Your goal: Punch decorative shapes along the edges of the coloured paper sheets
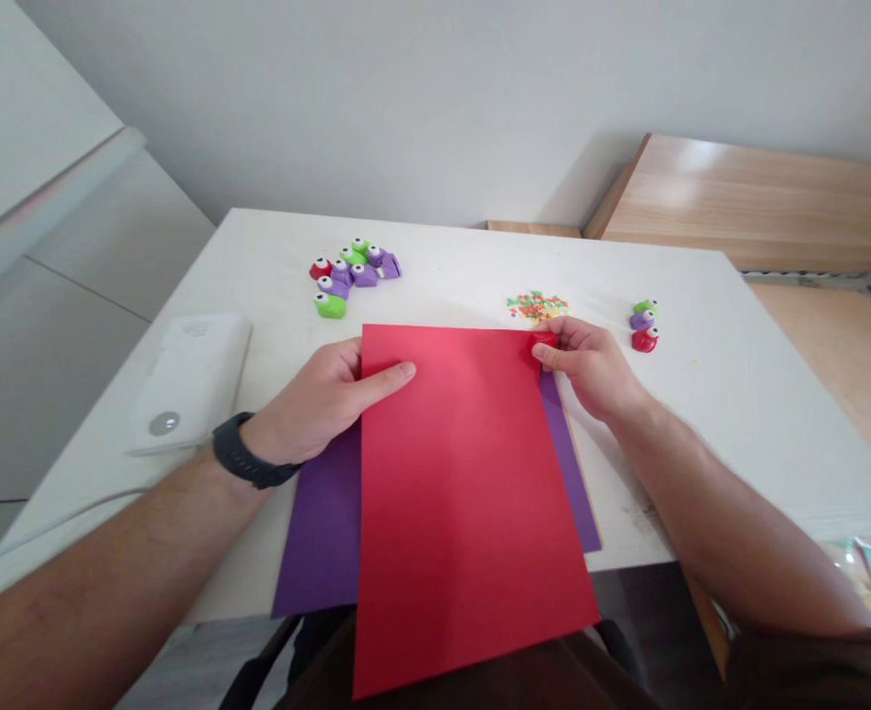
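My left hand [335, 394] grips the left edge of a red sheet of paper [465, 473], its thumb lying on top. At the sheet's upper right corner, a red craft punch [543, 341] is pinched in my right hand [590, 365]. The corner meets the punch, but whether it sits inside the slot is hidden. Beneath the red sheet lies a purple sheet [324, 532], showing at both sides. Just beyond my right hand is a small pile of colourful paper cutouts [538, 306].
Several green, purple and red craft punches [353, 271] are grouped at the table's back left. Three more punches [645, 325] stand in a row on the right. A white box-like device [190, 380] with a cable [57, 532] lies at left. A wooden panel [761, 202] rises behind.
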A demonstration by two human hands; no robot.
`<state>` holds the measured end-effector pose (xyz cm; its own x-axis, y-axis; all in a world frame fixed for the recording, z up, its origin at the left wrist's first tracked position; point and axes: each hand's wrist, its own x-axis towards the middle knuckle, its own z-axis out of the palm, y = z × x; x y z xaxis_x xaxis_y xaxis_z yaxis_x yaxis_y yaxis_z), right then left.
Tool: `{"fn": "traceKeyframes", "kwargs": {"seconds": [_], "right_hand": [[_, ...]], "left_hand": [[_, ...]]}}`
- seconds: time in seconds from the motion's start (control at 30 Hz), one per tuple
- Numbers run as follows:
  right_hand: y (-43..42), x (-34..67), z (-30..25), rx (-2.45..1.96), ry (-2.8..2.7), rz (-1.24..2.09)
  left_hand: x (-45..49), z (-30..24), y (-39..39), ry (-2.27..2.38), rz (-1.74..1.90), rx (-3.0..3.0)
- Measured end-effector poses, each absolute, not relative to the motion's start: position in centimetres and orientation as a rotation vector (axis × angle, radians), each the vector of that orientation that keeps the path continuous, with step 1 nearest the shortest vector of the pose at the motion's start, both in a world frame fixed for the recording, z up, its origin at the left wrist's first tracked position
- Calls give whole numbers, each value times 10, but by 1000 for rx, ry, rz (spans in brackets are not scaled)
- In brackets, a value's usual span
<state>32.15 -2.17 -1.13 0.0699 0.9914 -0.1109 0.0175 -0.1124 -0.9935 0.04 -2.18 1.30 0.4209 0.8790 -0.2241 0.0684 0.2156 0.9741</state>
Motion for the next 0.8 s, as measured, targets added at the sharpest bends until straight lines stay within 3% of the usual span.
{"fn": "traceKeyframes", "kwargs": {"seconds": [0.23, 0.5, 0.63, 0.8], "right_hand": [[-21, 321, -11, -1326, -1126, 1234], [-22, 315, -6, -1333, -1174, 1222], [-23, 314, -7, -1316, -1203, 1215], [-25, 313, -6, -1286, -1251, 1215]], "left_hand": [[5, 14, -21, 1015, 851, 1180], [5, 12, -1, 1140, 1090, 1602], [12, 28, -7, 1306, 1008, 1928], [42, 43, -16, 1181, 764, 2267]]}}
